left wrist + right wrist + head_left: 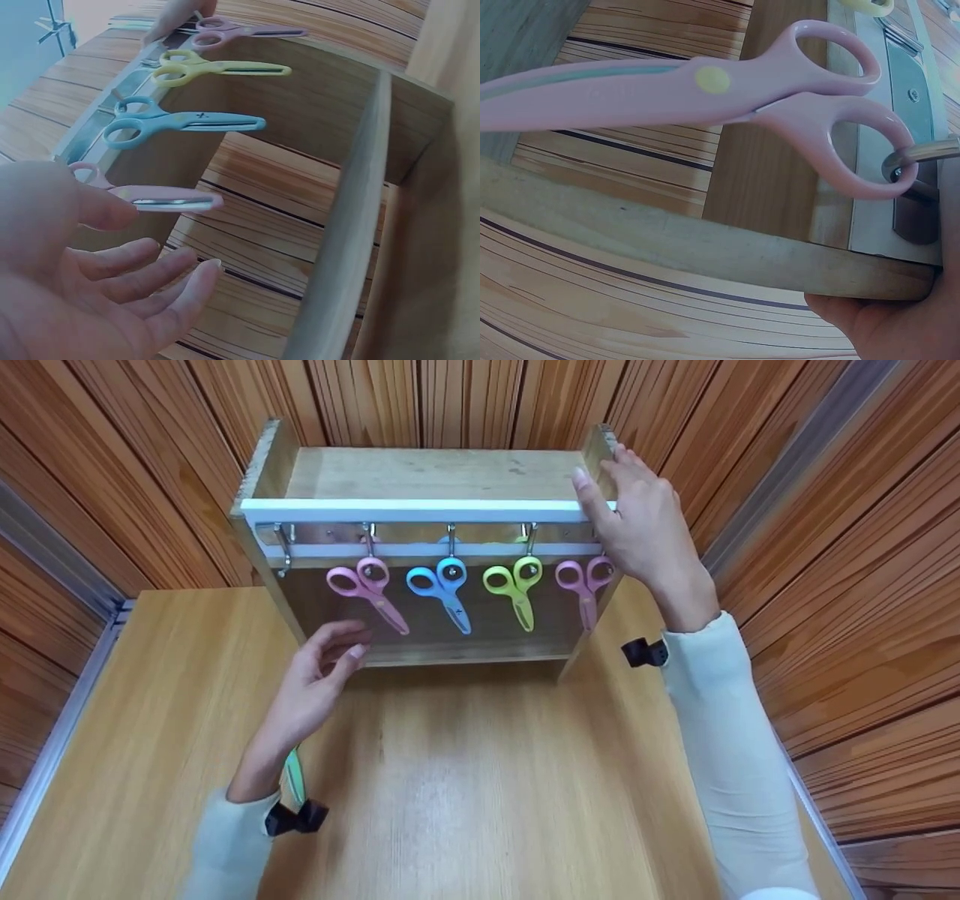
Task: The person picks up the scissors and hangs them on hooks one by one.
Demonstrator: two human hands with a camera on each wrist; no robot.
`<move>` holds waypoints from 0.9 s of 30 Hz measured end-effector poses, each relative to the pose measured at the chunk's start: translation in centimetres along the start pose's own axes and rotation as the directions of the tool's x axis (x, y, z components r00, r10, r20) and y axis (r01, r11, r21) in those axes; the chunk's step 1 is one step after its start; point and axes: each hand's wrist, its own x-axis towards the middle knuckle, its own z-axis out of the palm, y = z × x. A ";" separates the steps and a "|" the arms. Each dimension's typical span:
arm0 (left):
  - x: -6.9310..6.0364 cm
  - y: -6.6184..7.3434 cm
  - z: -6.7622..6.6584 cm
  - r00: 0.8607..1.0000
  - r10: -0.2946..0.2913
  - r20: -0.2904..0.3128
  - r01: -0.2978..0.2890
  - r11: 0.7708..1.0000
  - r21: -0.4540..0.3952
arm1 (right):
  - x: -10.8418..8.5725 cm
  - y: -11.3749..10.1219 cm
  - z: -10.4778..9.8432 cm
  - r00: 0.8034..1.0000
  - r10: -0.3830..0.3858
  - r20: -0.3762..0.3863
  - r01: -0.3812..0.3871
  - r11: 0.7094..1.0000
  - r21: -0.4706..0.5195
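Note:
A wooden shelf rack (442,472) stands on the table with a white hook rail (420,510) across its front. From its hooks hang pink scissors (379,592) on the left, blue scissors (452,594), yellow-green scissors (517,592), and pink scissors (727,90) at the right end. My right hand (645,521) holds the rack's upper right corner, thumb over the front rail and fingers along the outer side. Just below and left of the left pink scissors is my left hand (315,682), fingers loosely bent and holding nothing.
At the far left of the rail, a metal hook (283,551) carries nothing. A green blade-shaped piece (295,776) lies on the wooden table (450,780), partly hidden under my left wrist. Wood-patterned panels (465,405) surround the table.

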 end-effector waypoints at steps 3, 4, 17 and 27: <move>-0.6 -0.3 0.2 1.000 -0.012 -0.026 0.013 0.999 0.045 | 0.0 0.0 0.1 1.000 -0.007 -0.007 0.007 1.000 0.008; -0.7 -0.4 0.2 0.999 -0.013 -0.036 0.015 0.998 0.060 | 0.0 0.0 0.1 1.000 -0.008 -0.009 0.008 1.000 0.008; -3.3 -3.4 -0.3 0.992 -0.077 -0.098 0.099 0.966 0.240 | 0.0 0.1 0.1 1.000 -0.008 -0.011 0.008 1.000 0.016; -5.2 -6.7 -0.9 0.967 -0.072 -0.246 0.153 0.932 0.328 | -0.1 0.1 0.1 1.000 -0.002 -0.013 0.002 1.000 0.019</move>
